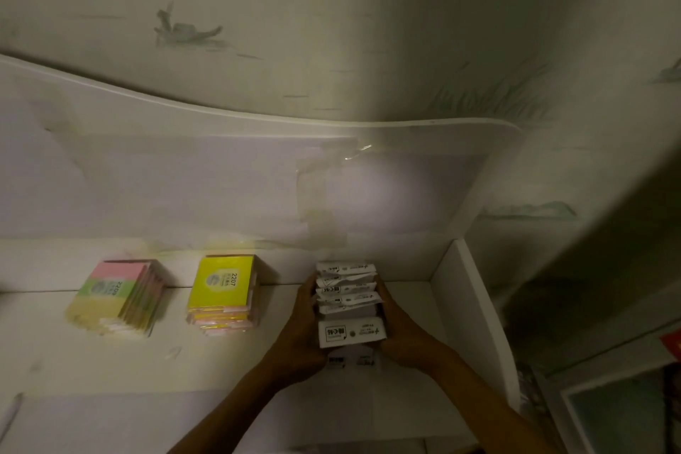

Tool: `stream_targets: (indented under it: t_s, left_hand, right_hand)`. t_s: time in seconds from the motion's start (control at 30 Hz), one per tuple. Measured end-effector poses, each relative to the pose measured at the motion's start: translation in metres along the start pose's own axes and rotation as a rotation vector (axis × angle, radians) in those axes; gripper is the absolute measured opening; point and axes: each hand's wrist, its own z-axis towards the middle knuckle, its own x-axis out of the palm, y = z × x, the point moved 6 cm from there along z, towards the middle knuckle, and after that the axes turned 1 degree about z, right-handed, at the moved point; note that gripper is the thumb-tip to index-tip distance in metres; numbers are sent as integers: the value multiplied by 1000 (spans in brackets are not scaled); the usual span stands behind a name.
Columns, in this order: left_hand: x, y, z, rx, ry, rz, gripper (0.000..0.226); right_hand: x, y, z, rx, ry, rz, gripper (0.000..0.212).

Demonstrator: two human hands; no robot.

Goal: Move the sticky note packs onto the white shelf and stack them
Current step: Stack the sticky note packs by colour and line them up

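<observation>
Both hands clasp a stack of white sticky note packs (350, 306) from either side, on the white shelf (92, 372) near its right wall. My left hand (300, 332) presses the stack's left side and my right hand (400, 334) presses its right side. The white packs lie fanned, their printed labels showing. Further left stands a stack of yellow packs (221, 293) marked 2207. At the far left a stack of pink, green and yellow packs (118, 297) leans slightly, marked 2209.
The shelf's upright right panel (475, 310) stands just right of my right hand. A patched white back panel (221, 188) rises behind the stacks. A pale pen-like object (11, 413) lies at the shelf's front left. Patterned wallpaper covers the wall above.
</observation>
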Motion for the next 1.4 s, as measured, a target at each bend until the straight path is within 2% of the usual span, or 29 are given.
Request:
stream_targets:
  t_s: [0.17,0.37,0.47,0.53,0.7,0.87,1.0,1.13,1.23,1.4]
  left_hand:
    - [6,9,-1,9,90,70,118]
    - [6,19,-2,-87,163,89,110]
    - [-1,20,-1,-157,155,-20,110]
    - [-5,16,-2,-236,165,-118,101]
    - [-18,-1,-2,-399,190,-347,57]
    - [-23,-7,9,-594,170,-606,35]
    - [-18,-2,10,-715,146,-618,33]
    - [-10,-5,13,-734,109,-660,26]
    - [-8,-9,16,-760,64,-636,23]
    - [-1,-12,20,-845,43,-444,40]
  right_hand:
    - [5,-7,5,36,61,-54,104]
    - [5,-4,6,-11,21,-77,102]
    - [3,5,4,-38,-18,-48,100]
    - [-1,14,0,-28,-21,4,93]
    - [-13,37,-4,144,24,176,63]
    - [-15,47,2,326,25,373,31]
    - [-11,47,3,408,-23,425,15]
    - [-9,38,9,449,-109,455,23]
    - [-8,36,11,457,-133,459,19]
    - [-11,32,17,441,-163,452,20]
